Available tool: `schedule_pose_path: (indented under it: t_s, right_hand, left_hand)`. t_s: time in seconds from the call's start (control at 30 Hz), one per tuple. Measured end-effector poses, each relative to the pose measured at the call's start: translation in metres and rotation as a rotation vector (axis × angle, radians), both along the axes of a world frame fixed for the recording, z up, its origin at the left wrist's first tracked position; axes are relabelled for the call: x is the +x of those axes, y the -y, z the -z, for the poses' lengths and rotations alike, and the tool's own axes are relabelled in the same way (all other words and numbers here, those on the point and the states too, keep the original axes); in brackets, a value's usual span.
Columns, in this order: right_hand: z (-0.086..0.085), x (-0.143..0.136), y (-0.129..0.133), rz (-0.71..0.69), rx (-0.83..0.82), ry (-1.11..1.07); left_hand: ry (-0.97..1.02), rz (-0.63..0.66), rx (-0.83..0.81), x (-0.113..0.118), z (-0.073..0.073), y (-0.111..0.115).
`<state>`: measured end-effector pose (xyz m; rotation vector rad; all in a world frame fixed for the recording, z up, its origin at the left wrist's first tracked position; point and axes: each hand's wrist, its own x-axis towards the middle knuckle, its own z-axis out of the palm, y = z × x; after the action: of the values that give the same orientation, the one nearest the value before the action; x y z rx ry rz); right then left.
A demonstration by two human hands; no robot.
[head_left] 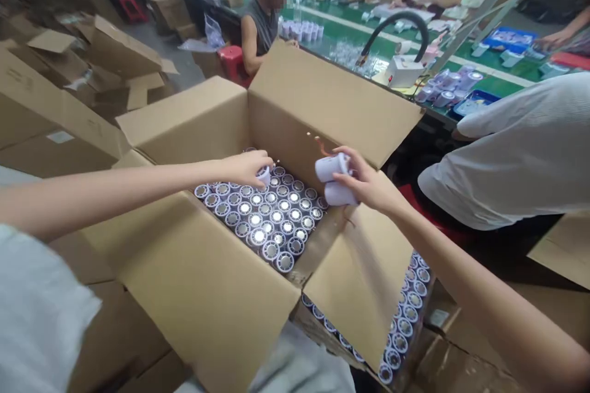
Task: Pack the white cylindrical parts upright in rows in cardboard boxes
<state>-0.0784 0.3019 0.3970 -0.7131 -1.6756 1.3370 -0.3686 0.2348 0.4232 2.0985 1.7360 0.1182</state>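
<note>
1. Nearest, below the carton's right flap (364, 276), a second batch of cylinders (399, 342) shows in close rows, partly covered by that flap.
2. Just beyond, the open carton (198, 295) stands with its flaps spread; packed cylinders (276, 216) sit upright inside, round ends up.
3. Over the carton's right side, the right hand (366, 184) is clamped on two lilac cylinders (330, 168), one above the other, tilted onto their sides; an orange wire (322, 146) sticks up beside the upper one.
4. Toward the carton's far left, the left hand (251, 169) has its fingers closed around a single cylinder (263, 176); whether this is seated or lifted, I cannot tell.
5. The step in hand seems to be handling cylinders at the carton, in or out unclear. The next move likely calls for a steady grip, cylinders turned upright, and wires kept free.
6. Farther off, co-workers sit along a green tabletop (511, 78) bearing more lilac cylinders (447, 86).
</note>
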Motion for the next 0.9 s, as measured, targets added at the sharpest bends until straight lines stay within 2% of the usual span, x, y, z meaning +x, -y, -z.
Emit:
schedule_pose_path:
  t_s: [0.03, 0.1, 0.17, 0.27, 0.33, 0.4, 0.5, 0.6, 0.73, 0.83, 0.9]
  right_hand:
    - [0.011, -0.016, -0.002, -0.097, 0.126, 0.204]
    - [0.033, -0.044, -0.001, -0.385, 0.339, 0.668]
    - [0.052, -0.066, 0.005, -0.655, 0.507, 0.953]
    - [0.08, -0.094, 0.014, -1.068, 0.757, 1.088]
    - [0.102, -0.11, 0.019, -1.229, 0.84, 1.082]
    - [0.124, -0.121, 0.026, -1.22, 0.778, 1.129]
    - [0.155, -0.131, 0.042, -1.014, 0.534, 1.23]
    - [0.176, -0.134, 0.066, -0.865, 0.364, 1.228]
    - [0.186, -0.136, 0.091, -0.869, 0.287, 1.17]
    - [0.188, -0.136, 0.094, -0.945, 0.22, 1.145]
    - [0.188, -0.136, 0.09, -0.999, 0.179, 1.138]
  left_hand:
    - [-0.024, 0.049, -0.072, -0.005, 0.025, -0.012]
    - [-0.112, 0.175, -0.21, -0.01, 0.069, -0.027]
    - [-0.224, 0.33, -0.322, -0.012, 0.1, -0.033]
    - [-0.355, 0.535, -0.398, -0.017, 0.128, -0.032]
    - [-0.407, 0.625, -0.414, -0.022, 0.139, -0.026]
    - [-0.417, 0.666, -0.431, -0.028, 0.148, -0.016]
    - [-0.399, 0.659, -0.456, -0.035, 0.161, -0.001]
    - [-0.371, 0.648, -0.506, -0.04, 0.172, 0.01]
    - [-0.32, 0.681, -0.567, -0.035, 0.181, 0.023]
    - [-0.247, 0.708, -0.623, -0.028, 0.185, 0.032]
    - [-0.197, 0.677, -0.686, -0.025, 0.188, 0.037]
